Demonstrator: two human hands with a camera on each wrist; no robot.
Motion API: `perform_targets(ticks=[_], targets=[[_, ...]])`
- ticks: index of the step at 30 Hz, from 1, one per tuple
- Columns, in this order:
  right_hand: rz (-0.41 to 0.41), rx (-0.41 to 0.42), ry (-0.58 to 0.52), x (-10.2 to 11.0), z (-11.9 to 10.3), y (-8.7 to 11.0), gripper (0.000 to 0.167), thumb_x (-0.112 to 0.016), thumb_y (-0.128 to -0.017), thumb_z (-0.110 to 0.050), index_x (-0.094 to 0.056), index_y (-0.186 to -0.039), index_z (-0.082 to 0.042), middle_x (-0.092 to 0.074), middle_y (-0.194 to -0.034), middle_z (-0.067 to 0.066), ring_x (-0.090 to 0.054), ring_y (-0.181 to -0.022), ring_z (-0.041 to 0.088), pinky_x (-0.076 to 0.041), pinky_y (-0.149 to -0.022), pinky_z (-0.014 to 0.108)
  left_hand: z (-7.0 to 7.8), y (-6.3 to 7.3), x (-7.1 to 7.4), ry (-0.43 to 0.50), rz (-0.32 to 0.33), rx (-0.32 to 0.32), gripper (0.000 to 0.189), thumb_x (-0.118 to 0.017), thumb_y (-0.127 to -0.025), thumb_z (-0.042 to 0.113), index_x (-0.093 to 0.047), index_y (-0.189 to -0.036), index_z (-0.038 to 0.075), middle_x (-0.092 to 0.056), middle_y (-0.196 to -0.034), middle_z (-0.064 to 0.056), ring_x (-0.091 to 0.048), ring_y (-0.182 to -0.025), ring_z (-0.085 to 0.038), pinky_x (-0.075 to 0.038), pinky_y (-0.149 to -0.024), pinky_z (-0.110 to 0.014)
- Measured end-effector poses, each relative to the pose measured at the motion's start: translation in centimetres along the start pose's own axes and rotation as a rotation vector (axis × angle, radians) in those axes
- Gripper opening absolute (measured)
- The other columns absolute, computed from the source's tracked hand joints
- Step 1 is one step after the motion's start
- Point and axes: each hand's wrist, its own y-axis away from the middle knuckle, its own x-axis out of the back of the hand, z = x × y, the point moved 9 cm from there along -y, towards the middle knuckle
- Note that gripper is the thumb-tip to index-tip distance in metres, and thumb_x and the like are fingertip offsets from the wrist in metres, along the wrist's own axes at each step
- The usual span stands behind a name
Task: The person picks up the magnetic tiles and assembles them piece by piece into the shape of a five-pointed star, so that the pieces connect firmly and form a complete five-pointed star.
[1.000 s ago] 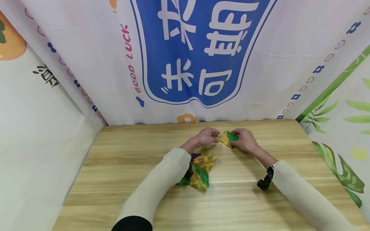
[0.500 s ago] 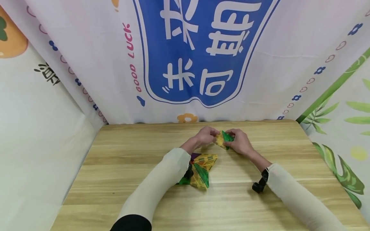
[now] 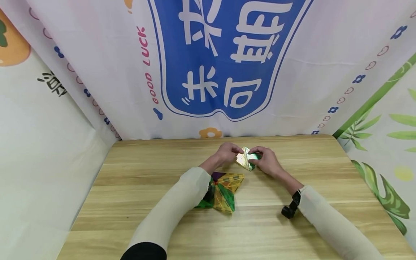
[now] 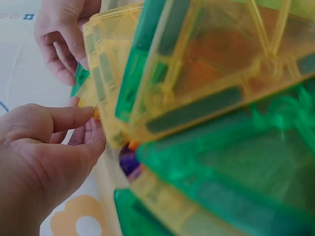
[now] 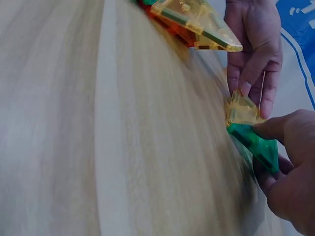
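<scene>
Near the table's far edge, a yellow triangular magnetic tile (image 5: 242, 110) and a green triangular magnetic tile (image 5: 258, 146) lie edge to edge between my hands. My right hand (image 3: 269, 161) pinches the green tile from the right, its thumb reaching the seam. On the other side, my left hand (image 3: 226, 152) pinches the yellow tile's outer corner between thumb and fingers. Glare whitens the yellow tile in the head view. Close to my left forearm stands a larger star-like build of magnetic tiles (image 3: 225, 198), yellow and green with some purple and orange, partly hidden by the sleeve.
The wooden table (image 3: 130, 195) stretches out on both sides of the arms. Behind it hangs a printed white curtain (image 3: 182, 126), close to the far edge. A black wrist camera (image 3: 289, 209) hangs below my right wrist.
My right hand has moved left with the yellow and green tiles. My left hand has gone from beside the yellow tile to pinching its corner, and has shifted slightly left.
</scene>
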Motion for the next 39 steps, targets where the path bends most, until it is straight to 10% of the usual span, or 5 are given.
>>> perform_targets(ticks=[9,17,26,39], targets=[[-0.064,0.006,-0.18,-0.5,-2.2,-0.5,0.026,-0.077,-0.095,0.001,-0.073,-0.12,0.002,-0.072,-0.122,0.021,-0.071,-0.112,0.034,-0.059,-0.085,0.023,-0.1,1.8,2.4,0.195,-0.042,-0.046,0.046,-0.055,-0.094,-0.018,-0.077,-0.125,0.007,-0.062,-0.146,-0.01,-0.059,-0.132,-0.031,-0.059,-0.098,-0.041],[-0.117,-0.006,-0.326,-1.8,-5.5,-0.2,0.029,-0.077,-0.094,0.003,-0.072,-0.122,0.005,-0.068,-0.129,0.024,-0.073,-0.104,0.022,-0.063,-0.085,0.031,-0.7,4.3,5.0,0.357,-0.093,-0.06,0.041,-0.053,-0.101,-0.016,-0.071,-0.133,0.002,-0.053,-0.155,-0.015,-0.056,-0.137,-0.037,-0.053,-0.109,-0.053],[-0.191,-0.012,-0.406,-4.7,-7.6,0.2,0.029,-0.077,-0.093,0.002,-0.071,-0.122,0.005,-0.067,-0.129,0.021,-0.073,-0.1,0.019,-0.062,-0.092,0.048,-1.3,7.0,8.3,0.311,-0.069,-0.122,0.037,-0.055,-0.101,-0.011,-0.069,-0.134,-0.002,-0.064,-0.143,-0.018,-0.062,-0.129,-0.033,-0.058,-0.103,-0.041],[-0.294,-0.002,-0.428,-8.1,-7.6,1.2,0.028,-0.077,-0.093,0.004,-0.072,-0.121,0.003,-0.07,-0.123,0.018,-0.074,-0.094,0.02,-0.065,-0.083,0.036,-4.8,8.3,8.6,0.312,-0.137,-0.062,0.035,-0.057,-0.104,-0.006,-0.069,-0.136,0.0,-0.063,-0.143,-0.016,-0.063,-0.127,-0.03,-0.058,-0.103,-0.045]])
